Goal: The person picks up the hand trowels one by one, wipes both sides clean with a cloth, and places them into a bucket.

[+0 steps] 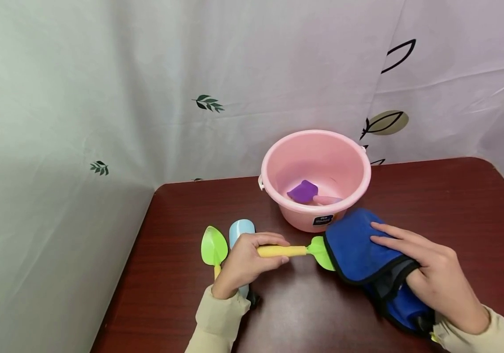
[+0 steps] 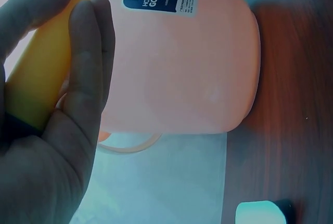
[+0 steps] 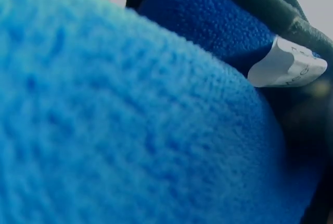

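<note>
The yellow-handled trowel (image 1: 297, 250), in front of the pink bucket (image 1: 295, 215), is pinched between thumb and fingers of the left hand (image 1: 252, 258). The right hand (image 1: 439, 272) holds the blue cloth (image 1: 359, 247), fingers nearly straight, thumb hidden beneath. If the cloth drags, the trowel could twist; its covered tip is unseen.

left hand (image 1: 252, 257) pinching a green shovel (image 1: 293, 251) by its yellow handle, blade past the fingertips, partly hidden by blue cloth (image 1: 359, 250) | right hand (image 1: 439, 272) gripping that cloth | pink bucket (image 1: 298, 218) beyond both hands' fingers, purple thing (image 1: 304, 191) inside | green trowel (image 1: 213, 245) chilling left of left fingers
</note>
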`<state>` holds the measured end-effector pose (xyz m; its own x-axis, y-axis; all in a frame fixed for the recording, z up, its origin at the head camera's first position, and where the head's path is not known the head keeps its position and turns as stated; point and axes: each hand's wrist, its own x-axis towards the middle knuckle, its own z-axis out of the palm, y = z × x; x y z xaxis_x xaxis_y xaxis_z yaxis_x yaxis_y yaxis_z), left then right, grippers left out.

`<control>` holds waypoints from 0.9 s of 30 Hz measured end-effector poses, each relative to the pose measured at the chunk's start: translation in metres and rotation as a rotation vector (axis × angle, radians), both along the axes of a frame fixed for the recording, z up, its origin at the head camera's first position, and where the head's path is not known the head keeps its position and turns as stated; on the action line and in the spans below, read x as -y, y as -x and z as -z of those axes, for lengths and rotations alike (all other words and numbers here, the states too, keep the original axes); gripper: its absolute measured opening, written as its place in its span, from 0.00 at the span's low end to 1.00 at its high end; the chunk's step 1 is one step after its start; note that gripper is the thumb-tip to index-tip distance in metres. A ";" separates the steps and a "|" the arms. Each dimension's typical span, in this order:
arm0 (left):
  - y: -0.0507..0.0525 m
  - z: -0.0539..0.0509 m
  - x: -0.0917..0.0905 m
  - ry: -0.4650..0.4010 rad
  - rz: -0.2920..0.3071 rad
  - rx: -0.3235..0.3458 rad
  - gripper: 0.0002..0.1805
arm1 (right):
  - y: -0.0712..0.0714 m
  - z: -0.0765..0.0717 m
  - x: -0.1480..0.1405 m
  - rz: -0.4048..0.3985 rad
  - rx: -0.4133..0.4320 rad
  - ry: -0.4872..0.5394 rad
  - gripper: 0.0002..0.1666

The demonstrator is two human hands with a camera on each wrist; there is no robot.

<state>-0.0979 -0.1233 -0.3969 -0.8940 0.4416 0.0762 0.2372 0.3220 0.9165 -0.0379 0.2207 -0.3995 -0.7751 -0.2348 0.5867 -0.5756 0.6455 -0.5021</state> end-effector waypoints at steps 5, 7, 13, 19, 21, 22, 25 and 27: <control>0.000 0.001 -0.004 0.011 0.014 -0.007 0.14 | -0.001 -0.001 0.006 -0.021 0.010 0.030 0.40; 0.000 0.002 -0.005 0.013 0.017 -0.016 0.13 | -0.002 -0.002 0.010 -0.026 -0.004 0.051 0.37; -0.001 0.004 -0.006 0.017 0.007 -0.024 0.14 | -0.002 -0.002 0.021 -0.040 -0.075 0.140 0.14; -0.002 0.003 -0.009 0.023 0.022 -0.035 0.14 | -0.004 -0.001 0.030 -0.072 -0.077 0.154 0.25; -0.002 0.003 -0.011 0.023 0.030 -0.037 0.14 | -0.003 -0.001 0.034 -0.078 -0.087 0.148 0.28; -0.002 0.003 -0.011 0.023 0.031 -0.038 0.14 | -0.003 0.000 0.035 -0.083 -0.090 0.150 0.28; -0.003 0.003 -0.012 0.019 0.025 -0.042 0.13 | -0.003 0.001 0.037 -0.092 -0.090 0.140 0.29; -0.004 0.004 -0.012 0.018 0.020 -0.042 0.13 | -0.004 0.002 0.037 -0.106 -0.070 0.125 0.22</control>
